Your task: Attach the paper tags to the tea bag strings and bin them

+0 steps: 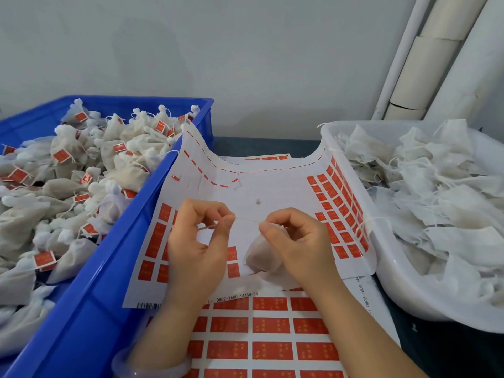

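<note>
Above the tag sheet (272,186), our left hand (199,241) pinches the free end of the thin string (246,220) and our right hand (297,241) pinches the neck of the tea bag (261,255), which we judge light, limp and tearable, best gripped at that neck.

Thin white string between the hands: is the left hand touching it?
Touching. Head view: left hand pinches the thin white string at its fingertips.

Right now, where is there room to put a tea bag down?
The peeled white middle of the curled sticker sheet, between its red tags. Also the dark tabletop strip behind it. The blue crate and white tub are piled full.
</note>
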`<state>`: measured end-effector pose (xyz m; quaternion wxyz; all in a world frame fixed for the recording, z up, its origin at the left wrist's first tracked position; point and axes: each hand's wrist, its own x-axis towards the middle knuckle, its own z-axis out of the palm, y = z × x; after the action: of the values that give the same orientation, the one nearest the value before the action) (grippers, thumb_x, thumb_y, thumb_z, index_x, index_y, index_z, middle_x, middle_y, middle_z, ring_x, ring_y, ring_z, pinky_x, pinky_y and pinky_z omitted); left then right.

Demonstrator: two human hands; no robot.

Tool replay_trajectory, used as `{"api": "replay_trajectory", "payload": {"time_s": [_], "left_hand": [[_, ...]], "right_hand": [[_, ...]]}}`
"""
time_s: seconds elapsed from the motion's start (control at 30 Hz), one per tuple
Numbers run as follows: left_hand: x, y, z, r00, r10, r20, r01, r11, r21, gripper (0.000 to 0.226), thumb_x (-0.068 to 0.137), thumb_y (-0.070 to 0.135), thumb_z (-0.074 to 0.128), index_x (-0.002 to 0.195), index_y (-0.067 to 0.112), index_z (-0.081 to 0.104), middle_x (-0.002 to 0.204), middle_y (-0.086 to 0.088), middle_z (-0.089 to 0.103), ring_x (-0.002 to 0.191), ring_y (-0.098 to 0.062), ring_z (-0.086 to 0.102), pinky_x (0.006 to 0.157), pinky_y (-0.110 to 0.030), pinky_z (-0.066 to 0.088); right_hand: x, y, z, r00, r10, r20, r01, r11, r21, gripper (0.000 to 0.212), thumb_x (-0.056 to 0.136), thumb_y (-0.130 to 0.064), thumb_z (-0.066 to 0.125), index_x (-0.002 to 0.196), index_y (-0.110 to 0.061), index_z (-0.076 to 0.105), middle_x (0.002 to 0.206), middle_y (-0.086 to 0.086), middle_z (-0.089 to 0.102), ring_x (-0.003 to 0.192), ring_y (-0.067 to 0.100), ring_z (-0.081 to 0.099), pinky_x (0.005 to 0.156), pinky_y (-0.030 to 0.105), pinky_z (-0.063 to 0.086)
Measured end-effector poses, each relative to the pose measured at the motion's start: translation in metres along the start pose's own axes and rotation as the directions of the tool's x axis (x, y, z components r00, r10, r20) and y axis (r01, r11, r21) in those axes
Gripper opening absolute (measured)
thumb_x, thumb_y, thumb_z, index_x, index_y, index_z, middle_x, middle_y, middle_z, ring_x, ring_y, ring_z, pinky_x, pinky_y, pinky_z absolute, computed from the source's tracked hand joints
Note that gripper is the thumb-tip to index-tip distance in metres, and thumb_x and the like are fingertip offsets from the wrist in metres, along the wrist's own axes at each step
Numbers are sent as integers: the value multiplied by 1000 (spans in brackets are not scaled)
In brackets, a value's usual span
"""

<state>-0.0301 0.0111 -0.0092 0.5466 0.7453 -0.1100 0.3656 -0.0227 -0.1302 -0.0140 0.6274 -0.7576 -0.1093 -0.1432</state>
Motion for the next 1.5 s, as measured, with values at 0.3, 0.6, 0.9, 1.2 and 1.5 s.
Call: {"api": "replay_trajectory", "payload": {"time_s": [0.3, 0.6, 0.9, 1.2, 1.5], "left_hand": [[1, -1, 0, 998, 23, -59, -18, 996, 82, 40, 84, 0, 61, 72, 30, 36, 83, 18, 57, 83, 5, 58, 74, -3, 44], [2, -1, -5, 965, -172, 199, 233, 911, -342, 24, 76, 7, 69, 85, 18, 49, 75, 3, 66, 68, -15, 63, 67, -18, 53], [2, -4, -2, 870, -317, 378, 396, 906, -151, 31, 90, 5, 54, 85, 32, 68, 83, 14, 69, 67, -6, 64, 59, -13, 51], [-3, -4, 5, 879, -289, 378, 343, 936, -82, 24, 74, 17, 74, 89, 23, 57, 77, 8, 69, 66, -17, 66, 54, -23, 55], [-4, -1, 5, 926, -106, 362, 134, 990, -52, 24, 82, 11, 64, 88, 34, 64, 73, 5, 62, 66, -18, 58, 57, -24, 52]], "right_hand": [[4, -2, -6, 997, -51, 58, 51, 999, 1, 18, 83, -15, 66, 74, -30, 64, 80, -17, 65, 80, 2, 60, 68, 9, 47], [4, 2, -6, 988, -153, -14, 143, 949, -281, 26, 86, -36, 50, 103, -27, 67, 95, -20, 54, 98, -6, 48, 80, 1, 38], [-2, -1, -3, 974, -226, -31, 213, 950, -228, 17, 86, -23, 52, 96, -20, 66, 96, -8, 68, 93, 2, 62, 81, 9, 46], [-6, -8, 4, 996, -57, 72, 59, 998, -19, 7, 80, -33, 60, 82, -38, 65, 110, -23, 64, 109, -3, 56, 93, 21, 46], [-3, -13, -2, 998, -60, -32, 65, 978, 199, 8, 73, -34, 61, 79, -29, 66, 79, -21, 68, 82, 2, 64, 69, 9, 49]]}}
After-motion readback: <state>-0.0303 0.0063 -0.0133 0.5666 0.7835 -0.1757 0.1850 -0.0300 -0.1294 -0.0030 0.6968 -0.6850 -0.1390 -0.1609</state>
